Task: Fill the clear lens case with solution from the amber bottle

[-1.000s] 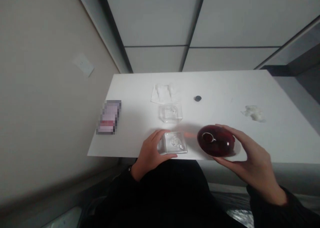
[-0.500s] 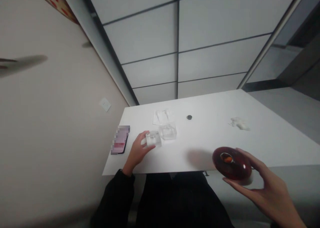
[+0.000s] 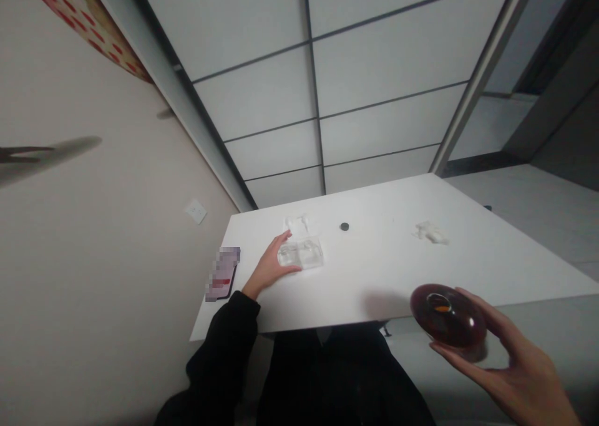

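Note:
My left hand [image 3: 270, 265] is curled around a small clear container [image 3: 288, 255], thumb at its near side and fingers at the far side. That container sits right up against a second clear container [image 3: 311, 253] on the white table [image 3: 355, 282]. Just behind them is a clear, thin piece [image 3: 296, 224], its details faint. My right hand [image 3: 519, 363] grips a glossy dark red, rounded vessel [image 3: 456, 323] beyond the table's near edge. A round opening on it shows something orange inside.
A phone [image 3: 223, 273] lies at the table's left edge near the wall. A small dark round disc [image 3: 344, 226] rests toward the back. Crumpled whitish material [image 3: 431, 232] lies on the right. White panelled doors [image 3: 374, 126] stand behind the table.
My left hand has moved the small clear container rightward against the other one. The red vessel stays in my right hand, its opening tilted a little differently. The view has shifted slightly.

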Available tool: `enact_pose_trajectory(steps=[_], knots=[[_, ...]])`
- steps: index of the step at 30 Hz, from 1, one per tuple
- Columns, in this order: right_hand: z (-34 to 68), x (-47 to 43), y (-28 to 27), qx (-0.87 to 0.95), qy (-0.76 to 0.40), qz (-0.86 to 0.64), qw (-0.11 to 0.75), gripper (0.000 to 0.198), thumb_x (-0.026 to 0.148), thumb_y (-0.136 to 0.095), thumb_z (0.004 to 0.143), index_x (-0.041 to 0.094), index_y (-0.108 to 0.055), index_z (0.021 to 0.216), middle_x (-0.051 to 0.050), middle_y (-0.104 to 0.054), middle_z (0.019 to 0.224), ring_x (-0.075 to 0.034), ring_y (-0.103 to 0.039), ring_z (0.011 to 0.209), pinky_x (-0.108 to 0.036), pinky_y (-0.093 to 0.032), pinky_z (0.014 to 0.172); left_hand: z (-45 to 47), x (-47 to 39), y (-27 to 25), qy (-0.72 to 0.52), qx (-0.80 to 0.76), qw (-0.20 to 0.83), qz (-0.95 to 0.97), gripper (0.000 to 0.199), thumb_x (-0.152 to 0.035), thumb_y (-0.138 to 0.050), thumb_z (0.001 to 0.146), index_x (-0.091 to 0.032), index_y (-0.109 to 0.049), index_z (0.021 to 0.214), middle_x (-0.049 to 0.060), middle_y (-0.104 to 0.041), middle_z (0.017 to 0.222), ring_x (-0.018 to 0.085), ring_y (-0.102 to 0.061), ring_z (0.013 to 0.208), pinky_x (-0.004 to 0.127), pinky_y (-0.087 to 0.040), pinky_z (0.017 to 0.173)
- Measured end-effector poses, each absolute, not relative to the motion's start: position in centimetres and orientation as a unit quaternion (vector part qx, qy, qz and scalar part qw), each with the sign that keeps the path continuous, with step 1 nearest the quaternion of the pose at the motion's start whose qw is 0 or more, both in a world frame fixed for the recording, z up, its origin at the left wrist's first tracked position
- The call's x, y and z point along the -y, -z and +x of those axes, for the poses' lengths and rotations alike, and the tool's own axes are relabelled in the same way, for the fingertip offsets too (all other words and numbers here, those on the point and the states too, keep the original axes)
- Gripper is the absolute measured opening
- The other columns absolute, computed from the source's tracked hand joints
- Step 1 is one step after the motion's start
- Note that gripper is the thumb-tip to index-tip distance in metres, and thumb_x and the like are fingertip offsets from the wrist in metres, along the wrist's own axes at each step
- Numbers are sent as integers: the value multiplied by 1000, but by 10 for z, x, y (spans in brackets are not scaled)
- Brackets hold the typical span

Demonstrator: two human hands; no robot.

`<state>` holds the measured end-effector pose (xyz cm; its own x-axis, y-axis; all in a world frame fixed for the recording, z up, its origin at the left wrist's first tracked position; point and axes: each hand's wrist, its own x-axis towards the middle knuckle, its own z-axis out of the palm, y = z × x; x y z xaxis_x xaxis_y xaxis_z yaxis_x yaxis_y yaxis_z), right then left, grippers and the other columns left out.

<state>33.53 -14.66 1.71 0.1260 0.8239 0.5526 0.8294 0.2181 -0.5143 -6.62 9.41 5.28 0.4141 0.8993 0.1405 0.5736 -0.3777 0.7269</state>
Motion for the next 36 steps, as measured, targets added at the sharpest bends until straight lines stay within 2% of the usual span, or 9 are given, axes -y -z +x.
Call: enact_pose_trajectory(steps=[3,6,11,15,21,24,28,31,36], knots=[[332,148,-16,657,0,-629,415,74,56,-79,88,24,-55,149,-12,-76,137,-38,-80,110,-50,-69,94,-55,-99,-52,-263,-462,287,797,102,-34,-96,72,-27,-44,160,11,-63,153,33,-53,146,55,-33,128],[330,146,-14,656,-13,-634,409,74,55,-79,89,23,-54,151,-12,-76,137,-38,-80,112,-50,-68,96,-48,-99,-50,-259,-461,278,802,95,-29,-93,76,-28,-46,159,8,-70,142,32,-57,138,54,-38,125],[326,133,-19,674,-17,-616,408,71,49,-81,87,23,-55,148,-12,-77,134,-36,-81,111,-48,-70,93,-39,-83,-51,-256,-456,280,805,88,-24,-93,75,-26,-53,154,7,-71,136,30,-59,131,53,-41,122],[318,115,-28,675,-15,-607,419,68,49,-79,89,23,-56,148,-14,-76,136,-37,-79,116,-51,-68,97,-35,-59,-49,-258,-454,289,802,94,-25,-93,75,-28,-48,158,7,-71,136,31,-60,131,56,-43,121],[311,80,-41,714,-31,-576,397,68,45,-78,91,23,-55,152,-14,-75,138,-36,-78,119,-49,-68,96,-34,-41,-42,-276,-427,249,824,124,-49,-102,63,-31,-35,165,13,-65,149,35,-62,134,57,-48,115],[308,61,-47,739,-31,-563,368,64,45,-76,94,24,-56,150,-15,-75,138,-35,-77,118,-49,-68,95,-33,-44,-39,-277,-415,223,838,128,-60,-101,60,-30,-34,165,15,-64,152,37,-61,135,58,-47,115],[302,38,-55,775,-26,-540,327,60,43,-74,96,25,-55,150,-15,-74,137,-34,-76,120,-52,-66,97,-31,-46,-35,-276,-415,198,844,129,-65,-98,61,-29,-32,166,13,-68,148,37,-63,128,58,-47,113],[296,24,-59,793,-15,-525,309,59,43,-72,98,24,-54,151,-16,-74,136,-34,-77,118,-51,-67,96,-28,-46,-33,-272,-423,211,838,127,-62,-97,66,-31,-29,168,10,-73,142,35,-65,122,55,-48,109],[286,9,-63,821,22,-500,275,61,43,-70,100,22,-52,154,-19,-73,136,-33,-76,118,-49,-68,94,-26,-45,-34,-283,-422,233,829,119,-46,-100,70,-31,-31,166,7,-74,136,33,-65,119,52,-48,106]])
